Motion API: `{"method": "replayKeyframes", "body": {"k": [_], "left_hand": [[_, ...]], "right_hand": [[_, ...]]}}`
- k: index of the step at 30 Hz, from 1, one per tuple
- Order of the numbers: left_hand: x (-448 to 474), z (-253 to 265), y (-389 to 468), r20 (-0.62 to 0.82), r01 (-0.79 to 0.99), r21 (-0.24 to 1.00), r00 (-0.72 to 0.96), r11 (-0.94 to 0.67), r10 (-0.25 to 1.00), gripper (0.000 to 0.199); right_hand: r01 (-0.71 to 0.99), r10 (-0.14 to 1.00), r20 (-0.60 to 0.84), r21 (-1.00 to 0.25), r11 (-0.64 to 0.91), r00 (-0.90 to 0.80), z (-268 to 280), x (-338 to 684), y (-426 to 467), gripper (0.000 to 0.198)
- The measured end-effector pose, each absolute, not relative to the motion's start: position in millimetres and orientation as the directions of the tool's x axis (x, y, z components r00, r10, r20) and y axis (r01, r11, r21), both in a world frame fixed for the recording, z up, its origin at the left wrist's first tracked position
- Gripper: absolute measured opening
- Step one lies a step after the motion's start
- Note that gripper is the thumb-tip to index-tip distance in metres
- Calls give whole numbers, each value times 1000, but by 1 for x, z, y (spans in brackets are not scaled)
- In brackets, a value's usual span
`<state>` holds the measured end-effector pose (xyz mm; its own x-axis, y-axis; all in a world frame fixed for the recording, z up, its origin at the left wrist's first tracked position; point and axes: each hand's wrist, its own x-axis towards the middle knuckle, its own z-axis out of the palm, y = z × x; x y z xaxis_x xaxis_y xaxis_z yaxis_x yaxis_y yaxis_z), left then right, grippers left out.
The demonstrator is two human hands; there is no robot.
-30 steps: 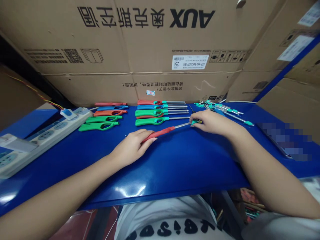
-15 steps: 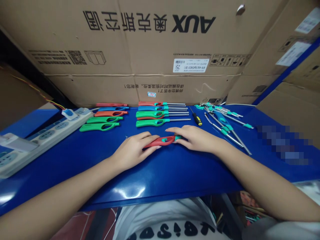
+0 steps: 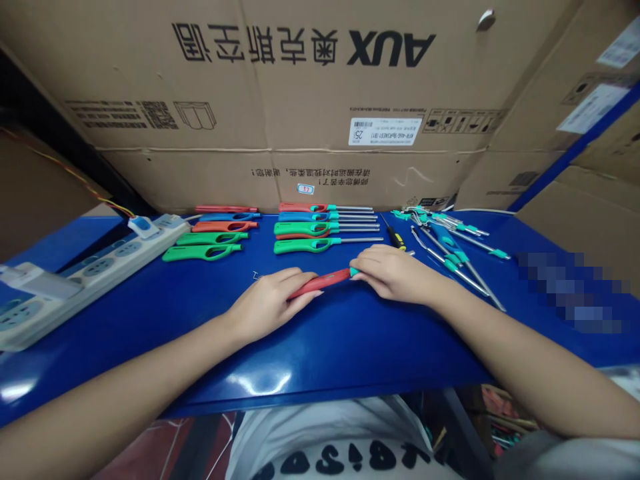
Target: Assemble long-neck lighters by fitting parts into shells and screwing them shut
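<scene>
A red long-nosed gas lighter [image 3: 327, 282] lies across both my hands above the blue table, its narrow edge turned up. My left hand [image 3: 267, 299] is closed round the handle end. At the other end my right hand [image 3: 387, 272] pinches the teal collar and covers most of the metal tube, whose tip pokes out beyond the fingers. Behind my hands lies a row of lighters with tubes, among them a green lighter [image 3: 303, 247]. Further left rest several handles without tubes, such as a green handle [image 3: 203, 253]. A small wire piece [image 3: 257, 275] is beside my left hand.
A white power strip [image 3: 95, 270] with plugs runs along the left side. Behind my right hand lies a yellow-and-black screwdriver [image 3: 397, 239]. Loose metal tubes with teal parts [image 3: 453, 260] are spread to the right. A large cardboard sheet [image 3: 310, 87] stands along the back.
The red lighter has been rolled in my hands, so its trigger opening no longer shows and its narrow edge faces up. Both hands keep their hold; my view has shifted slightly.
</scene>
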<state>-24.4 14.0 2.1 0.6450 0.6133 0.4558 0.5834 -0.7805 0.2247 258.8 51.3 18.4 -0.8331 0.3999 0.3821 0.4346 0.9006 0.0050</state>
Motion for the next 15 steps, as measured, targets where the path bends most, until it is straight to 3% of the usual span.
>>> {"method": "replayKeyframes", "body": {"k": [7,15], "left_hand": [[-24,6,7,387,625,-1,720,-781,576,39],[-16,19,11,160,661,66,732,-747,662,37]], "right_hand": [[456,505,238,-233,859,-829,10,251,46,27],[571,602,-38,-368,734,-798,26,257,50,23]]}}
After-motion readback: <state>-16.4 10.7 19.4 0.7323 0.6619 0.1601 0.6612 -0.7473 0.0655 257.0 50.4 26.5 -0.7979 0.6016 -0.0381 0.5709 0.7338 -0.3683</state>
